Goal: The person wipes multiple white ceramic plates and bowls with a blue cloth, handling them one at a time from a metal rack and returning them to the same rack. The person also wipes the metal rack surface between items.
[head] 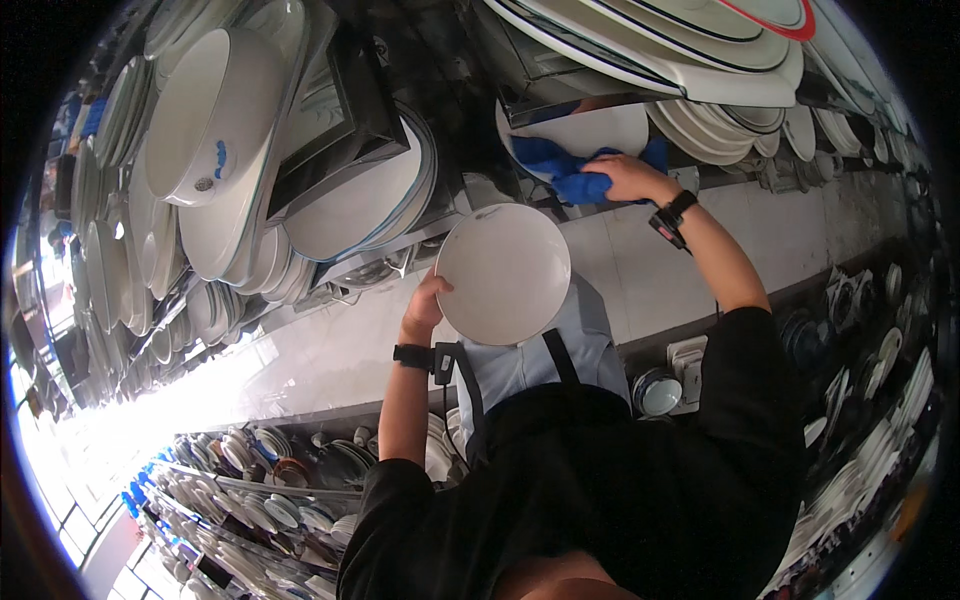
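Note:
My left hand [429,301] grips the left rim of a round white ceramic plate or shallow bowl [504,276], thumb over the edge. A small dark mark shows near its top rim, and it is held out before my waist. Reaching forward to the right, my right hand [634,178] has hold of a crumpled blue cloth [581,184]. That cloth lies against a large white dish [607,129] on the shelf, partly covering it. My right fingertips are partly lost in the folds. Wrist straps with small devices circle both forearms.
Shelves ahead hold stacked oval platters [652,45] at upper right and blue-rimmed plates [367,202] at left. A large white bowl [217,112] tops a stack there. Behind me, low shelves [262,487] carry more crockery; bowls [660,394] stand beside the pale tiled aisle floor [645,262].

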`<control>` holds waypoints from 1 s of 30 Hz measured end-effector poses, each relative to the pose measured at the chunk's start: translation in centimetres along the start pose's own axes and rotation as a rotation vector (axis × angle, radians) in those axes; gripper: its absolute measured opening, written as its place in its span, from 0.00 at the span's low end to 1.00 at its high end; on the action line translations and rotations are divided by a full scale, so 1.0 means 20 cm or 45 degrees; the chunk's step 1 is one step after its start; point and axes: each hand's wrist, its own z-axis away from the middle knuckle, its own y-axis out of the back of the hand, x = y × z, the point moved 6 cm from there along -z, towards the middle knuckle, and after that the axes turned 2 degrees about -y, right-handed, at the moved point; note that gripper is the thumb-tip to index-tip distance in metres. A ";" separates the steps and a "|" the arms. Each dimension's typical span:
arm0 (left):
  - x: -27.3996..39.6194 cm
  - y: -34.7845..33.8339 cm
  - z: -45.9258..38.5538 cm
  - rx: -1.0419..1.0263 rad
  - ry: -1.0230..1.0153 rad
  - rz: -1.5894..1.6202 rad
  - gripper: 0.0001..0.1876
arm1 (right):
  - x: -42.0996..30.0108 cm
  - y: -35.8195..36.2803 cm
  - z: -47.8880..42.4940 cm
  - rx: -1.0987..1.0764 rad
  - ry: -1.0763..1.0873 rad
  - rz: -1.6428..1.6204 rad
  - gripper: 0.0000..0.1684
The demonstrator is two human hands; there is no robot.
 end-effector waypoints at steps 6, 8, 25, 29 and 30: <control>-0.02 0.01 0.02 0.047 -0.038 0.023 0.35 | -0.01 0.27 0.04 0.402 -0.375 0.023 0.26; -0.03 0.02 0.01 0.093 -0.064 0.018 0.35 | -0.06 0.26 -0.10 0.611 -0.315 -0.126 0.31; -0.09 0.07 0.05 0.164 -0.124 -0.170 0.33 | 0.40 0.16 -0.43 0.621 -0.679 0.463 0.15; -0.14 0.07 0.04 0.189 0.010 0.134 0.32 | 0.33 0.05 -0.26 0.519 -0.667 0.535 0.15; -0.15 0.06 0.04 0.186 0.027 0.145 0.32 | 0.33 0.01 -0.22 0.326 -0.630 0.490 0.16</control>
